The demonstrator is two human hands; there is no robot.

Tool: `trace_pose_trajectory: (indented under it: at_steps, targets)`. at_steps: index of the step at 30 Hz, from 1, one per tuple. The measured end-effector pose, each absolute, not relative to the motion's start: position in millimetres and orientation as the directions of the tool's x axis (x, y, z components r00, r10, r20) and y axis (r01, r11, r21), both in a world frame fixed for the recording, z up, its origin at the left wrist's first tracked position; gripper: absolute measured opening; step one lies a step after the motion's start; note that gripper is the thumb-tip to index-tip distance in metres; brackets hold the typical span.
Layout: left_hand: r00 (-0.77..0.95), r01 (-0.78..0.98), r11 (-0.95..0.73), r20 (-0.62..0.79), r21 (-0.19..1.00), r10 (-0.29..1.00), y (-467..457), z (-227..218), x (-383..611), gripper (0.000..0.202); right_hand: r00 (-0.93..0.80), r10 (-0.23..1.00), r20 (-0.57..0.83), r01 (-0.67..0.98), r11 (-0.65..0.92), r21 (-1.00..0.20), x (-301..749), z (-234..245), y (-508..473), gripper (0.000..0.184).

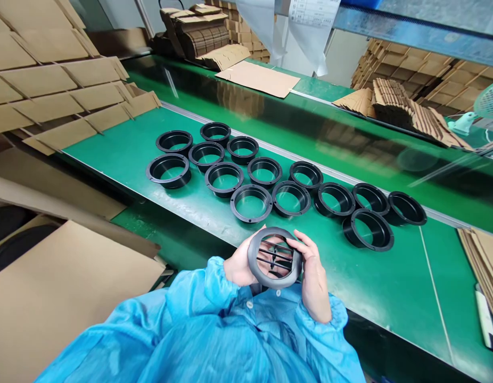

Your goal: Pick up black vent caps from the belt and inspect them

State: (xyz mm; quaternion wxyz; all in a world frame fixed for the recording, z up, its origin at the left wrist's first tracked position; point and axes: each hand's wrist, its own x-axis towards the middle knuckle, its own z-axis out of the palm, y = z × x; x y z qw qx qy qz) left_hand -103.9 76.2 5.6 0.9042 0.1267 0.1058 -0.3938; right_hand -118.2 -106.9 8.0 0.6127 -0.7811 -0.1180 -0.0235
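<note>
A round dark-grey air vent [256, 265] with thin slats across its opening is held close to my body, tilted toward me. My left hand [241, 261] is closed around its left side, with fingers showing behind the slats. On the right rim, my right hand [315, 276] grips with its fingers over the edge. Just beyond my hands, several black flanged rings [251, 204] stand on the green work surface [206, 213]. The nearest of them is a little above the vent and apart from it.
Cardboard dividers [42, 80] are stacked at the left, above an open carton [71, 282]. A flat cardboard sheet [258, 78] lies at the back. More cardboard pieces [482, 260] and a white-handled tool [485, 316] lie at the right edge. A green fan [490, 101] stands far right.
</note>
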Motion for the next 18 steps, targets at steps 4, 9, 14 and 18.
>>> trace_pose_trajectory:
  at_steps: [4,9,14,18]
  targets:
    - [0.683,0.720,0.679,-0.323,0.143,-0.655,75.0,4.9,-104.1,0.043,0.971,0.164,0.174,0.209,-0.228,-0.951,-118.1,8.0,-106.5,0.053]
    - [0.681,0.712,0.697,-0.326,0.085,-0.656,72.7,5.3,-104.0,0.044,0.971,0.179,0.160,0.197,-0.218,-0.956,-118.5,2.6,-107.0,0.053]
    - [0.672,0.691,0.721,-0.421,0.060,-0.609,70.9,5.5,-105.1,0.050,0.965,0.220,0.146,0.194,-0.218,-0.956,-119.1,7.6,-105.6,0.052]
    - [0.655,0.696,0.714,-0.477,0.078,-0.586,70.9,8.2,-105.9,0.044,0.962,0.247,0.115,0.165,-0.192,-0.967,-119.5,11.0,-104.9,0.052]
